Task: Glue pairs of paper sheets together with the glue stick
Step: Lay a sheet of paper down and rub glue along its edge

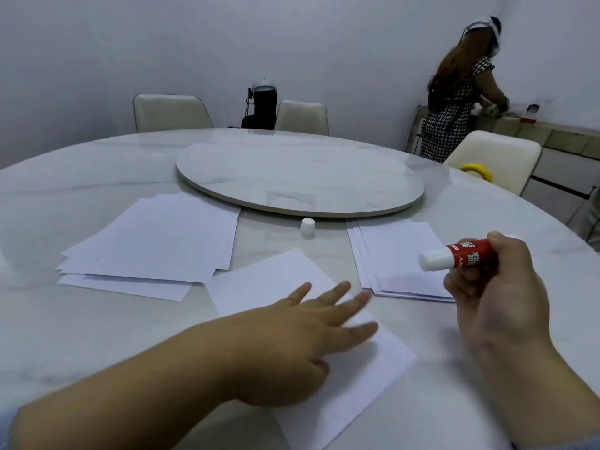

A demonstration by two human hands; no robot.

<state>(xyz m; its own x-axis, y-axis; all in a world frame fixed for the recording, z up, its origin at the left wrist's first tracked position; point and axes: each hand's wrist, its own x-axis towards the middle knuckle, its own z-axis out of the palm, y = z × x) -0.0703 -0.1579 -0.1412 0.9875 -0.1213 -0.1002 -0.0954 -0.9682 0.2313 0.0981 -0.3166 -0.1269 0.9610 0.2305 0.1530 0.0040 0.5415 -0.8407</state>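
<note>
The left hand (292, 345) lies flat with its fingers (337, 295) spread straight on the single sheet (357, 371) at the near middle of the desk (487, 401), apparently pinning it so it cannot slide under the glue. The right hand (500, 293) curls its fingers around the red glue stick (454, 254), held above the right stack (399, 254) with its white tip toward the sheet. Its cap (307, 227) stands further off, and the left stack (156, 241) waits alongside, likely for pairing.

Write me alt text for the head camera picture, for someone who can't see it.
At a round marble table, the left hand lies flat with straight fingers on a white paper sheet while the right hand holds an uncapped red glue stick above the table. Its white cap stands between two paper stacks, left and right.
</note>
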